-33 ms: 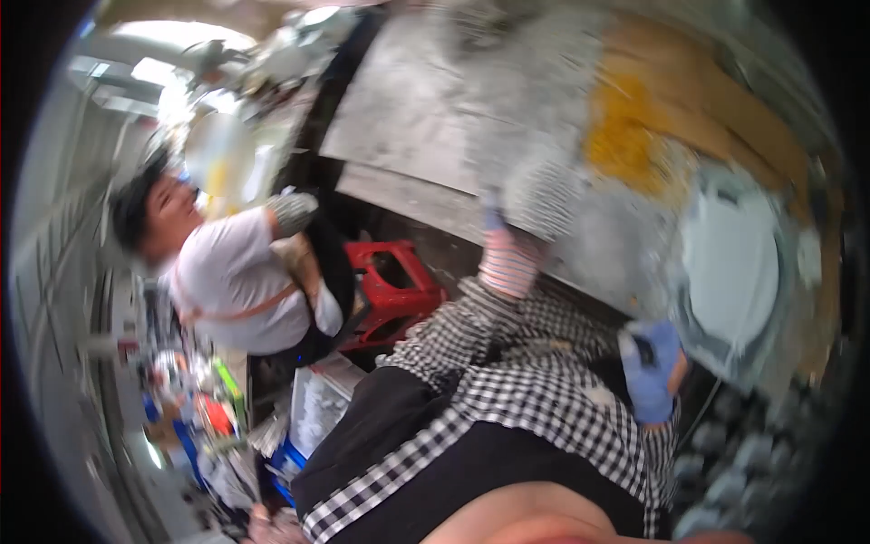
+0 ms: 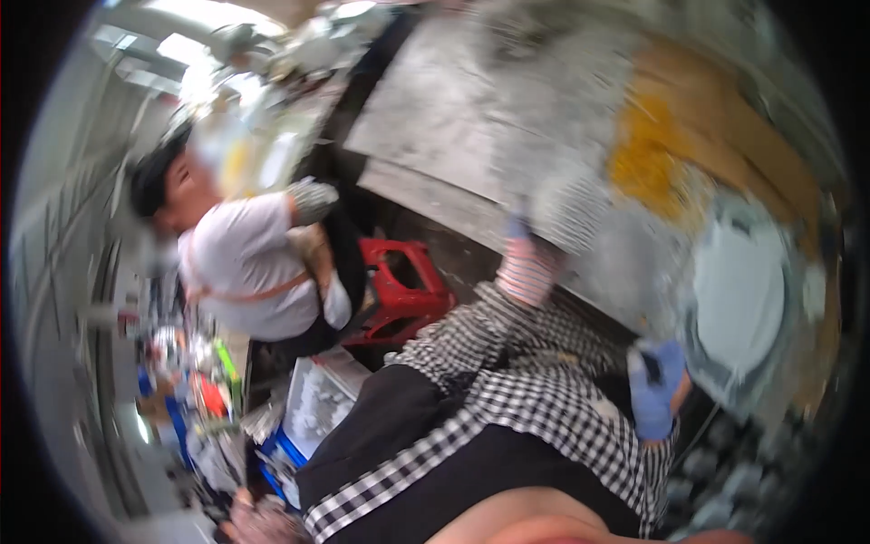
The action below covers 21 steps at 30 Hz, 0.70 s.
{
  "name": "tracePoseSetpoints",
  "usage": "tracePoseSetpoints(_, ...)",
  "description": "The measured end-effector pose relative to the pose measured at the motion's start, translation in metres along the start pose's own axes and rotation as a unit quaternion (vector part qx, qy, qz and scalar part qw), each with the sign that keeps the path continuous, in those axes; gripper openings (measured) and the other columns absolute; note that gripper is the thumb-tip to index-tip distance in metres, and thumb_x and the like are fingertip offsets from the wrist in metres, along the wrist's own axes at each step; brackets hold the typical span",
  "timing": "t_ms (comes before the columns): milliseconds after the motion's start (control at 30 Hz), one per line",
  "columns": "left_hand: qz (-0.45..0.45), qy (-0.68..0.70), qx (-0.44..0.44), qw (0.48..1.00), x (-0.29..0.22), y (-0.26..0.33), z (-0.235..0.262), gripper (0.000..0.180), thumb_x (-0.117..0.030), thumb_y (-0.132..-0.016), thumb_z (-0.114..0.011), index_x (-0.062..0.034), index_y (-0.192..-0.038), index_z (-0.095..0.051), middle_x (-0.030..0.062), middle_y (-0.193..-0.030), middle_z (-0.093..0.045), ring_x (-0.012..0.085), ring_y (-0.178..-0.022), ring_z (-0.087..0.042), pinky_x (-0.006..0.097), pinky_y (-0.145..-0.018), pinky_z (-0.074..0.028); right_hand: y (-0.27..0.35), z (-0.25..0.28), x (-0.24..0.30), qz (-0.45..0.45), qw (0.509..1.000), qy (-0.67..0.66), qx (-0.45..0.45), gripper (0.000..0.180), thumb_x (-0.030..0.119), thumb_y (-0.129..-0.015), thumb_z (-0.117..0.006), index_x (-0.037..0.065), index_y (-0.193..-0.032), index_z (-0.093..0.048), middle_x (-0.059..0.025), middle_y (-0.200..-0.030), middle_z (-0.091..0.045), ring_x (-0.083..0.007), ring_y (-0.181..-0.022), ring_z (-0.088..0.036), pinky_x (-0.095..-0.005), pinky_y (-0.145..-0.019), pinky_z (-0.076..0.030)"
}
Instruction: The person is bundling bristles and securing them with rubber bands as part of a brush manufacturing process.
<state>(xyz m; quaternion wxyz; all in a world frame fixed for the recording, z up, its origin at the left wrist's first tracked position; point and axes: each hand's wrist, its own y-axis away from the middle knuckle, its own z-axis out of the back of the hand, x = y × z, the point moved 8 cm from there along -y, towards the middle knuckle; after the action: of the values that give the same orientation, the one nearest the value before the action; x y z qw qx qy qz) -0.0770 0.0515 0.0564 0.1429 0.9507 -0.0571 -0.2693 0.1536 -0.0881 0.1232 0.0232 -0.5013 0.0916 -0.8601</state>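
Co-worker [image 2: 240, 272] crouches by red stool [image 2: 403, 290]; crate [image 2: 317, 403] below holds pale contents, blurred. Left hand [image 2: 566, 213], grey-gloved, rests on steel table [image 2: 435, 118]; finger state unclear. Right hand [image 2: 654, 392], blue-gloved, fingers unreadable, just beside white round basin [image 2: 739, 304]: probably rigid, light; grasp rim. Contents indistinct.

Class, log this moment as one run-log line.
left hand: knit glove, on grey worktop | right hand: blue glove, low | co-worker: near red stool

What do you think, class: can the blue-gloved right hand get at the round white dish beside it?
Probably yes. The right hand hangs just beside the round white dish, with nothing visible between them, though blur hides whether it already holds something.
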Motion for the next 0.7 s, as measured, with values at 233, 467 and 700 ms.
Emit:
tracePoseSetpoints(233,0.032,-0.005,-0.003,0.999,-0.005,-0.001,0.01,0.076,-0.034,-0.088,-0.078,-0.003,-0.146,-0.039,0.015,-0.135,-0.06,0.0287,-0.125,-0.058,0.046,-0.107,-0.048,0.001,-0.015,-0.026,-0.068,0.996,-0.05,0.027,0.011,0.001,-0.086,-0.071,-0.003,-0.094,-0.066,-0.0075,-0.087,-0.061,-0.0175,-0.077,-0.058,-0.0316,-0.071,-0.049)
tracePoseSetpoints(467,0.021,-0.119,0.066,0.99,-0.006,0.006,-0.001,0.064,-0.022,-0.086,-0.08,-0.0048,-0.138,-0.047,0.007,-0.121,-0.066,0.0212,-0.114,-0.063,0.039,-0.101,-0.051,-0.025,-0.003,-0.015,-0.043,0.999,-0.009,0.028,0.014,0.003,-0.085,-0.071,-0.003,-0.096,-0.066,-0.0055,-0.085,-0.058,-0.0161,-0.075,-0.055,-0.0311,-0.073,-0.048)
tracePoseSetpoints(700,0.036,-0.308,0.202,0.929,0.012,0.013,-0.026,0.066,-0.031,-0.084,-0.083,-0.0029,-0.134,-0.051,0.0049,-0.12,-0.064,0.0144,-0.111,-0.059,0.033,-0.1,-0.048,-0.08,0.011,0.046,0.072,0.997,0.008,0.029,0.041,0.014,-0.08,-0.077,-0.001,-0.115,-0.062,-0.0084,-0.095,-0.061,-0.02,-0.089,-0.056,-0.0363,-0.086,-0.046)
